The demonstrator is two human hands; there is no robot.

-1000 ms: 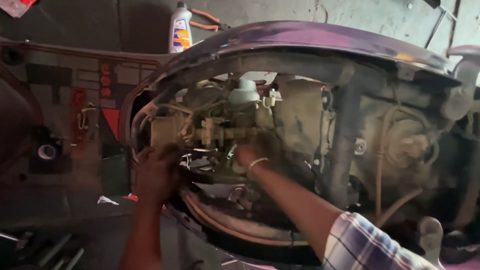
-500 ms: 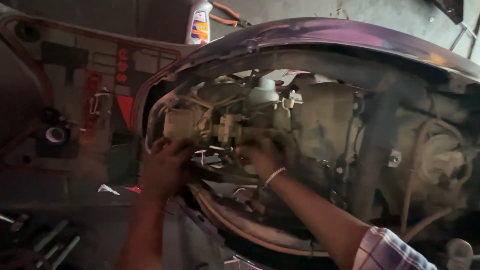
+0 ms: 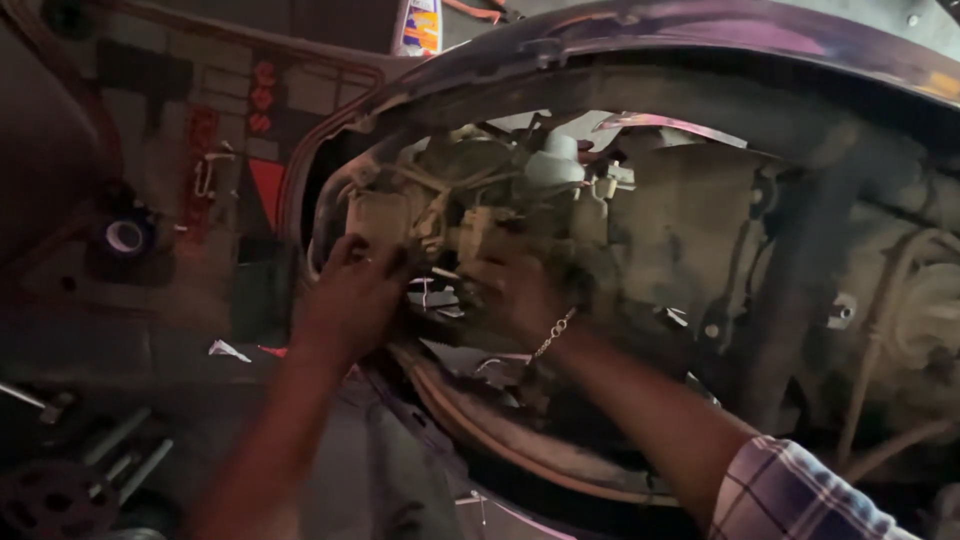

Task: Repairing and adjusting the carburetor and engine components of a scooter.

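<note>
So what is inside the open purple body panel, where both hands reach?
Dusty engine parts, a white cap and hoses show. The left hand and right hand cover whatever their fingers touch.

Dim workshop, light low and warm. A dark, grimy concrete floor (image 3: 120,330) spreads left, scattered with grey metal rods (image 3: 125,455), a small round tape roll (image 3: 125,237), and a white plastic bottle (image 3: 420,25) up top.

Plastic bottle (image 3: 421,26) up above the hands, blue tape roll (image 3: 125,236) far left of them, metal rods (image 3: 125,455) on floor lower left, dark disc (image 3: 55,500) beside.
</note>
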